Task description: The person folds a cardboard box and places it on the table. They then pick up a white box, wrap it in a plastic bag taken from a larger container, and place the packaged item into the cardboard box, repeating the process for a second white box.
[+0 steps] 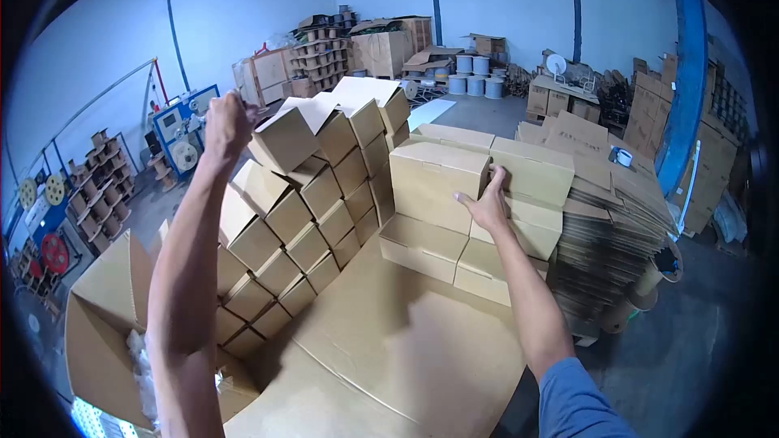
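Note:
My right hand (489, 204) grips the right end of a closed cardboard box (434, 178), thumb on its front face and fingers around the edge. That box rests on top of another closed box (422, 250), with more closed boxes (531, 170) beside and behind it. Raised at the left, my left hand (229, 123) has its fingers curled closed; what they hold, if anything, I cannot make out. Close by the left hand is the top box (284, 142) of a tall stack of cartons (308, 247), several with raised flaps.
A large cardboard sheet (406, 357) forms the surface before me. An open carton (105, 316) with clear plastic inside stands at lower left. Flattened cardboard (600, 251) is piled at right beside a blue post (682, 73). Spools (479, 73) and a blue machine (182, 130) stand farther back.

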A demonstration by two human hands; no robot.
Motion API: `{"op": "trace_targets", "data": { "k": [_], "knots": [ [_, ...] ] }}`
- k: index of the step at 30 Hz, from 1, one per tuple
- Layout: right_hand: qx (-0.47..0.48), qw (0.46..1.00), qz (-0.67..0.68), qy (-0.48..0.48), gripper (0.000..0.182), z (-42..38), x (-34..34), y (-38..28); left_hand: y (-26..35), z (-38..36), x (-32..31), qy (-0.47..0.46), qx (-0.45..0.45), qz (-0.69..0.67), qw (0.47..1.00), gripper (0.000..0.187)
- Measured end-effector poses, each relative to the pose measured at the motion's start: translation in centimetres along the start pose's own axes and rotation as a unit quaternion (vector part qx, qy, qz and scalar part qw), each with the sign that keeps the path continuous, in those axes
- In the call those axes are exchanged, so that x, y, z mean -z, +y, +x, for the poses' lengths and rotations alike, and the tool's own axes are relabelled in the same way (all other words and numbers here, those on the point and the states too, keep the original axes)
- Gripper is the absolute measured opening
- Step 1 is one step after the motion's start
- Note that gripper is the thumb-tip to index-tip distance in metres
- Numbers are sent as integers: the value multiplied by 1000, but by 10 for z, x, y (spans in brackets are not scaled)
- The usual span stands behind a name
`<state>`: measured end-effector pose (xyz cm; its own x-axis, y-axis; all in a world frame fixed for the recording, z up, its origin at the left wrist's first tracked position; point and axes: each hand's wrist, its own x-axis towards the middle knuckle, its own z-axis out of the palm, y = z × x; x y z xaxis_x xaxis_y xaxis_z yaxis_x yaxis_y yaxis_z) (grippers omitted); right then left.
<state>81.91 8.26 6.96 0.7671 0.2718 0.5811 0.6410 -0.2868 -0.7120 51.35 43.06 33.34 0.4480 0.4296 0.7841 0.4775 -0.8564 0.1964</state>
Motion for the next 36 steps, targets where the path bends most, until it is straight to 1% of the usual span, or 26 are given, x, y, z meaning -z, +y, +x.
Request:
{"op": "trace_targets", "data": {
  "k": [1,3,4,5,9,10,11,13,14,15,16,17,19,20,21,22,23,25,26,27,29,31,32,33,35,36],
  "knots": [
    [-9,1000,-1,-4,107,0,0,-3,3,3,9,28,17,1,999,23],
    [7,1000,-13,-1,106,0,-1,-2,2,7,31,9,31,-34,999,22],
    [1,1000,-14,-4,107,0,-2,-4,3,8,41,46,-8,-1,999,21],
    [-5,1000,-15,-5,108,0,-3,-5,1,8,53,22,-5,-29,999,22],
    [1,998,-44,41,99,-5,-7,-8,8,-2,108,64,-11,-64,996,26],
    [-30,999,-34,26,97,-4,-4,-11,13,-10,126,68,0,-64,996,27],
    [-60,998,-24,9,95,-4,-1,-14,18,-22,145,72,12,-62,995,27],
    [-55,997,-41,30,93,-4,-6,-13,31,-60,184,102,31,-32,994,24],
    [-45,995,-74,45,92,-4,-9,-14,10,-75,194,123,13,-23,992,27],
    [-33,992,-109,61,90,-4,-10,-19,23,-109,212,117,32,-95,988,32],
    [-53,988,-134,56,89,-2,-11,-23,26,-137,227,134,27,-82,987,35],
    [-47,983,-153,88,89,0,-20,-18,13,-164,239,164,-35,-17,986,34],
    [-65,977,-171,105,91,-2,-28,-21,23,-224,262,151,43,-32,987,31],
    [-74,977,-172,102,91,-3,-29,-25,20,-255,267,141,139,-109,974,29],
    [-84,976,-174,99,91,-5,-27,-32,19,-280,279,123,112,-80,983,25],
    [-93,975,-176,94,92,-7,-28,-38,12,-306,282,128,118,-61,983,22],
    [-94,975,-179,92,91,-7,-29,-37,11,-333,285,123,188,-100,969,21],
    [-96,974,-185,87,91,-7,-31,-31,0,-386,291,110,202,-65,971,22],
    [-111,974,-187,70,92,-9,-29,-39,1,-413,293,94,251,-125,955,24],
    [-111,968,-206,91,91,-12,-27,-46,7,-429,291,104,242,-126,956,25],
    [-113,954,-243,137,89,-14,-23,-60,-6,-484,299,82,330,-143,930,24],
    [68,948,-267,158,84,-7,-6,-75,-9,-527,312,87,399,-156,899,24],
    [156,934,-273,167,82,1,-2,-78,-36,-569,312,129,394,-187,890,23],
    [163,941,-278,102,79,12,-2,-78,-30,-579,317,129,379,-132,907,23],
    [179,942,-280,-36,73,37,-4,-72,-31,-613,326,142,433,-152,877,25],
    [160,930,-326,-49,71,45,-8,-65,-16,-604,325,166,457,-127,865,26]
  ]
}}
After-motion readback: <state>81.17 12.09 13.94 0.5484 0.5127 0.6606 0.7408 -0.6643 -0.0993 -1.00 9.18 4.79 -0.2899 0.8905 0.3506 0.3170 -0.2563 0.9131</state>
